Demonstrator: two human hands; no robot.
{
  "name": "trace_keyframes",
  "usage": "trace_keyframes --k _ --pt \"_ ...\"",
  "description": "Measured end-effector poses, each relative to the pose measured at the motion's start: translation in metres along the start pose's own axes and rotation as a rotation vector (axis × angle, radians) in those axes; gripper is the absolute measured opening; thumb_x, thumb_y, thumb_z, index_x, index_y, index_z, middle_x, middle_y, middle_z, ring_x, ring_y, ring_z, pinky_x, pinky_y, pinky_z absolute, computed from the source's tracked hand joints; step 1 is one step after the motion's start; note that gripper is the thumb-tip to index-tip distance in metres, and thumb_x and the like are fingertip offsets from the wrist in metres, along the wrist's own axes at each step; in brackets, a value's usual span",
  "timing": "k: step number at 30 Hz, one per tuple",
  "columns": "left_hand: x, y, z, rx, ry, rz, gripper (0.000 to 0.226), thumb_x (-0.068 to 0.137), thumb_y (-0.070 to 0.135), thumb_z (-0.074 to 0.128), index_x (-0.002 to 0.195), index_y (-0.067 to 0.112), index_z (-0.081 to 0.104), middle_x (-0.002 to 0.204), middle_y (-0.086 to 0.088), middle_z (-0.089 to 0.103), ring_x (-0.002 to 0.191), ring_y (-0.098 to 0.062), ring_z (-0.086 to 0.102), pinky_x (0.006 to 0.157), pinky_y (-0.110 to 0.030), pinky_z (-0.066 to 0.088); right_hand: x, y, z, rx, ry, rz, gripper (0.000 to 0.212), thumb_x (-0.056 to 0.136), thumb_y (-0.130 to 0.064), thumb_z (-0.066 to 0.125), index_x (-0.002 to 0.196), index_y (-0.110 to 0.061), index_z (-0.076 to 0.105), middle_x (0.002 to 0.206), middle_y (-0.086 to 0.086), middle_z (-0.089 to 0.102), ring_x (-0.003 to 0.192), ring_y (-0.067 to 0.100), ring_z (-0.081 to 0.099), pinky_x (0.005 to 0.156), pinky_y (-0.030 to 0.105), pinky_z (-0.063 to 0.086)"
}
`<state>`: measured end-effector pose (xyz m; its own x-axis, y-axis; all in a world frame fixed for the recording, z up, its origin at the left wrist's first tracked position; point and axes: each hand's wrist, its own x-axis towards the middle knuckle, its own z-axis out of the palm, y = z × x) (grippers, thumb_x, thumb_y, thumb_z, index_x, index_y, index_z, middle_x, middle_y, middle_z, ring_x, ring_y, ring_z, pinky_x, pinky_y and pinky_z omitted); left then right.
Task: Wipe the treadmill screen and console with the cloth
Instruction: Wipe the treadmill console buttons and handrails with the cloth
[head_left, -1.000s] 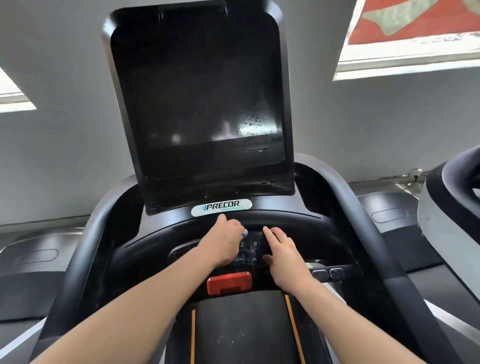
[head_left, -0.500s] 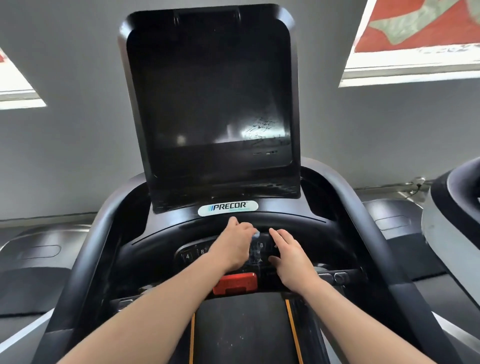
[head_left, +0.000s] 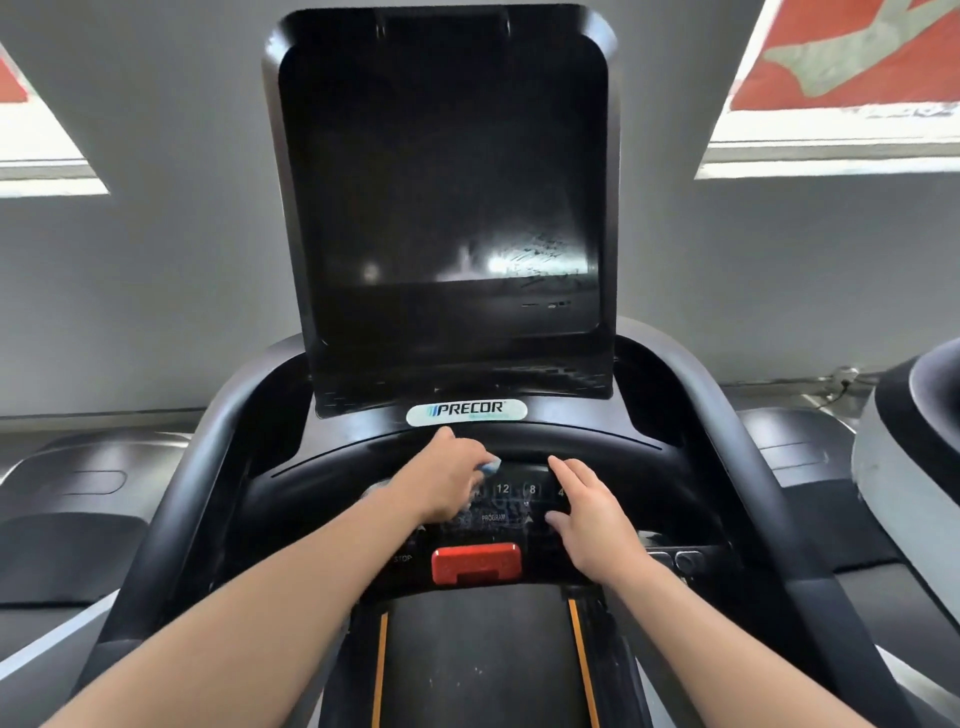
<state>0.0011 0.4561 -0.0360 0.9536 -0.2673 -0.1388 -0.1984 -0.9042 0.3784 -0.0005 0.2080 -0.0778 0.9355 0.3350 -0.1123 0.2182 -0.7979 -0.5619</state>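
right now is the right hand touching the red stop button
Apart. The head view shows the right hand lying flat on the keypad above and right of the red stop button, with dark console surface visible between them.

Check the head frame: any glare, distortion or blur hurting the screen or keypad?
Head view: bright window glare low right on the screen, showing smears; wide-angle bending at the edges; keypad dim, numbers soft; cloth under left hand barely shows; right hand sharp.

Plain grey wall (head_left: 156, 291) behind; red-and-white posters upper left (head_left: 31, 135) and upper right (head_left: 852, 67); neighbouring machines left (head_left: 67, 499) and right (head_left: 909, 457).
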Motion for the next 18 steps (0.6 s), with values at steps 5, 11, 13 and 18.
trace_keyframes --k 5,11,13,18 --pt "-0.024 -0.042 -0.009 0.036 -0.003 -0.099 0.032 0.103 0.022 0.047 0.072 0.017 0.053 0.07 0.008 0.067 0.087 -0.015 0.048 0.098 -0.039 0.038 -0.001 -0.003 -0.001 -0.013 -0.023 0.001 0.073 0.103 -0.018 0.064 0.165 -0.021 0.026 0.166 -0.006 0.029 0.143 0.022 0.04 0.117 0.027 0.033" --pt "-0.001 0.008 0.015 0.182 0.1 -0.02 0.016 0.106 0.022 0.047 0.112 0.03 0.06 0.121 0.013 0.062 0.104 -0.024 0.044 0.086 -0.038 0.04 -0.007 -0.002 0.008 -0.368 -0.005 -0.095 0.079 0.104 -0.028 0.057 0.167 -0.011 0.012 0.169 0.005 0.023 0.119 0.03 0.045 0.107 0.038 0.044" --pt "-0.02 -0.012 0.017 0.17 0.136 -0.004 0.021 0.105 0.022 0.049 0.121 0.034 0.056 0.124 0.017 0.06 0.102 -0.021 0.045 0.084 -0.039 0.043 -0.007 -0.003 0.008 -0.554 -0.009 -0.155 0.081 0.103 -0.032 0.055 0.165 -0.004 0.012 0.169 0.012 0.026 0.117 0.034 0.045 0.103 0.039 0.044" --pt "-0.044 -0.04 0.019 0.125 0.192 -0.075 0.021 0.101 0.013 0.051 0.098 0.034 0.049 0.106 0.016 0.06 0.089 -0.018 0.04 0.088 -0.036 0.047 -0.015 -0.017 0.013 -0.655 -0.022 -0.115 0.094 0.079 -0.012 0.07 0.162 0.0 0.026 0.163 0.017 0.039 0.115 0.037 0.043 0.098 0.041 0.051"
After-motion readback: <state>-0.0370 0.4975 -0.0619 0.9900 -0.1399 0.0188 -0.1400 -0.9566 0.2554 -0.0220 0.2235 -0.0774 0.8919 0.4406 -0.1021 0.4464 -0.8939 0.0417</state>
